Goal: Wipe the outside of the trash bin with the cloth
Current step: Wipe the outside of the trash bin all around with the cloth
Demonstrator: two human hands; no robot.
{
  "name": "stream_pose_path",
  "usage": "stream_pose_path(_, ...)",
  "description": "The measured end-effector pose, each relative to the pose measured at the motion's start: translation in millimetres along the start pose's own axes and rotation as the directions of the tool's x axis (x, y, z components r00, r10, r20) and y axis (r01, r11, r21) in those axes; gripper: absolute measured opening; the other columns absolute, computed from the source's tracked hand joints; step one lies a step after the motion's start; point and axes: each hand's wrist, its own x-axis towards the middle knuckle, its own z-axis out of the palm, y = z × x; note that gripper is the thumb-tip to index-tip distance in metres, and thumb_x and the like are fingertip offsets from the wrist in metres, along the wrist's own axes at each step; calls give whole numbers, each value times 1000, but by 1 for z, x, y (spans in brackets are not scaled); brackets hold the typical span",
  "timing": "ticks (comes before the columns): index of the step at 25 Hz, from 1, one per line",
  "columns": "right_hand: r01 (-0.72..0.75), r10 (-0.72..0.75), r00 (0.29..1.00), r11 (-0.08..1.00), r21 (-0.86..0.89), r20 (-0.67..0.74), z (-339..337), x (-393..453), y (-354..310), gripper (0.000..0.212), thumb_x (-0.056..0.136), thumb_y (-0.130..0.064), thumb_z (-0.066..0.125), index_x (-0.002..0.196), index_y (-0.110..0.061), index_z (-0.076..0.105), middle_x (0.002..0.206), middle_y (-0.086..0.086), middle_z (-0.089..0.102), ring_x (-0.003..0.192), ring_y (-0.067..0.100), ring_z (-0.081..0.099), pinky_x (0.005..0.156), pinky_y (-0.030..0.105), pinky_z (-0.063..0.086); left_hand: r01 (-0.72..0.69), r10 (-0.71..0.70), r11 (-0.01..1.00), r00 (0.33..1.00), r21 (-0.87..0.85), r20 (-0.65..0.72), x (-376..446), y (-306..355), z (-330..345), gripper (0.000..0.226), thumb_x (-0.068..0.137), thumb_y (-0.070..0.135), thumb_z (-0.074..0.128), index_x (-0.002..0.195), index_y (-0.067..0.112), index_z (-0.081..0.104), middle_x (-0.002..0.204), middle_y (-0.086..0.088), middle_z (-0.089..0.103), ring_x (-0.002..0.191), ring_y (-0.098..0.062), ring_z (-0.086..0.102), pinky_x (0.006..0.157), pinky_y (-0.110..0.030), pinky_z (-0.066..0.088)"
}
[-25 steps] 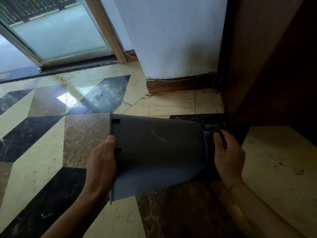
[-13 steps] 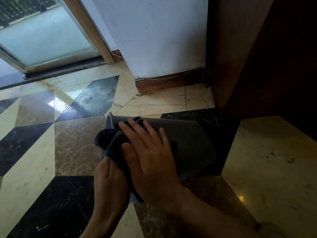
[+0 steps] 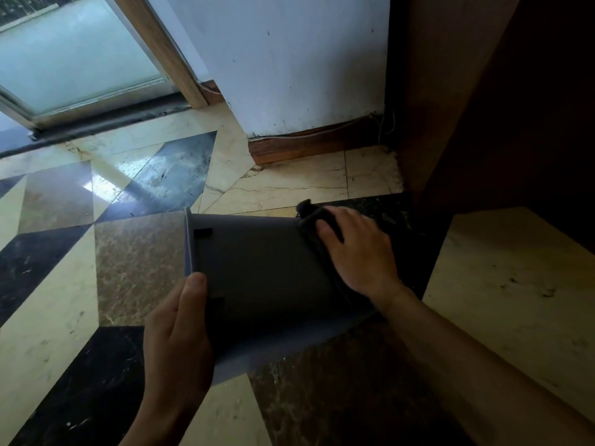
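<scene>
A dark grey plastic trash bin lies on its side, held just above the patterned floor, its rim to the left and its base to the right. My left hand grips the bin at the rim's near corner, thumb on the upper side. My right hand presses a dark cloth flat against the bin's upper side near the base end. Most of the cloth is hidden under my palm.
The marble floor has cream, brown and black tiles. A white wall with a wooden skirting stands behind the bin. Dark wooden furniture rises at the right. A glass door is at the far left.
My right hand slid the cloth from the rim end of the bin back along its side to the base end. My left hand kept its grip at the rim.
</scene>
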Motion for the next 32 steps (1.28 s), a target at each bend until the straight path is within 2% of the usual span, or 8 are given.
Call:
stream_pose_path(4,-197,199,980,970,140,0,-7,5,36,45,97,-55,33,131,-33,49,138,0,51,124,24,47,97,40,39,6,-6,1000,999,-17,42,-1,2,-2,46,85,48,39,73,7,56,75,-19,54,67,-40,52,61,-41,41)
stream_pose_path(7,-353,358,933,892,282,38,-14,11,65,40,99,-50,36,115,-21,58,111,7,61,104,26,58,79,33,39,-24,25,1000,997,-13,75,-6,3,-5,48,82,52,38,73,8,57,74,-22,54,63,-41,53,59,-45,43)
stream_pose_path(10,-375,382,923,920,115,-52,-23,4,83,39,99,-50,36,98,-18,58,91,7,62,90,31,62,64,32,36,-40,38,999,993,15,108,-12,1,-10,57,78,58,36,71,6,56,70,-27,54,66,-47,54,58,-48,46)
stream_pose_path(13,-206,190,951,977,-45,-243,-23,-11,62,39,98,-50,37,116,-22,56,103,5,66,88,24,63,63,30,39,-58,51,997,989,49,142,-14,-1,-16,55,81,56,34,68,7,54,73,-16,58,55,-30,54,54,-34,43)
stream_pose_path(16,78,-105,952,991,-105,-286,-16,-32,5,43,97,-51,36,123,-22,53,110,1,64,91,17,63,71,30,50,-92,84,993,990,69,114,-19,-1,-12,46,98,32,37,58,12,46,51,-2,55,45,-9,49,43,-10,32)
stream_pose_path(22,489,-469,862,869,76,-191,-7,-84,-112,36,98,-52,37,120,-26,48,106,0,61,86,15,60,65,33,55,-167,157,983,979,71,128,-31,8,0,40,98,21,38,62,14,53,69,6,66,51,-4,54,43,-9,36)
stream_pose_path(26,191,-209,971,969,-155,-113,-3,-48,-48,31,98,-52,27,117,-32,41,112,-1,48,95,17,54,71,35,53,-56,54,990,998,131,17,-32,2,-9,47,98,19,37,52,12,40,43,-5,48,43,-7,43,43,-18,33)
stream_pose_path(32,-61,20,982,976,-211,-189,-10,-19,40,38,97,-52,27,117,-29,50,109,2,54,90,24,59,64,35,50,125,-146,979,982,161,122,-19,0,-27,31,95,27,42,78,7,58,72,-19,58,65,-32,53,60,-34,36)
